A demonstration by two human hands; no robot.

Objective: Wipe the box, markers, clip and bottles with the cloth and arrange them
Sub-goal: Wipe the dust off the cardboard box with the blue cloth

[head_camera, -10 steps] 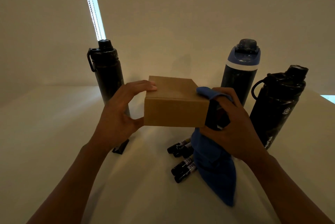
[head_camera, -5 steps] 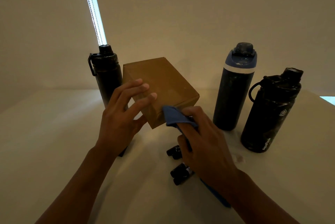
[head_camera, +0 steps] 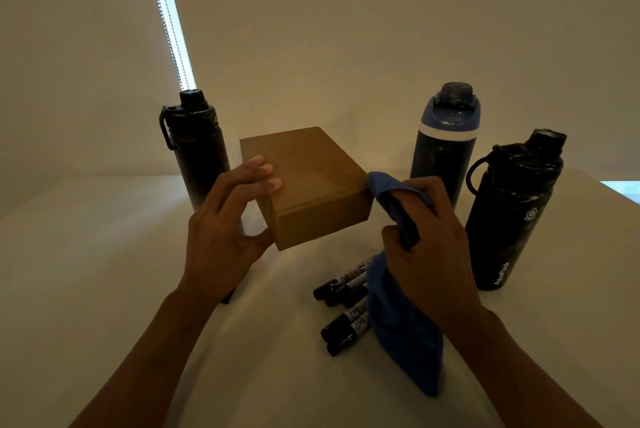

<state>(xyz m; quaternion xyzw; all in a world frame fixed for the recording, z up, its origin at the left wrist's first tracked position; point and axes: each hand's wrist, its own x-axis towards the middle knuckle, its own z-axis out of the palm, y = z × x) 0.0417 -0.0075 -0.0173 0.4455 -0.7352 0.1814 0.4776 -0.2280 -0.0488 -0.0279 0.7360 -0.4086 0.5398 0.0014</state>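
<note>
Now, white tabletop [head_camera: 86,254] under everything. Three bottles stand beyond my fingers, parked clear for wiping later: black metal flask [head_camera: 199,154] behind left fingers, blue-lidded dark bottle [head_camera: 443,150] and black loop-handled bottle [head_camera: 516,216] behind right knuckles. Brown cardboard box [head_camera: 311,182] between hands. Left hand [head_camera: 221,233] grips its near-left corner, fingers curled over top, thumb on side, steadying it. Right hand [head_camera: 429,247] fisted round blue cloth [head_camera: 398,334]; bunched end touches box's right edge, tail drapes over black markers [head_camera: 343,289], hiding their far ends. Small black clip [head_camera: 228,298] mostly hidden under left wrist. Box resting or lifted: can't tell.
</note>
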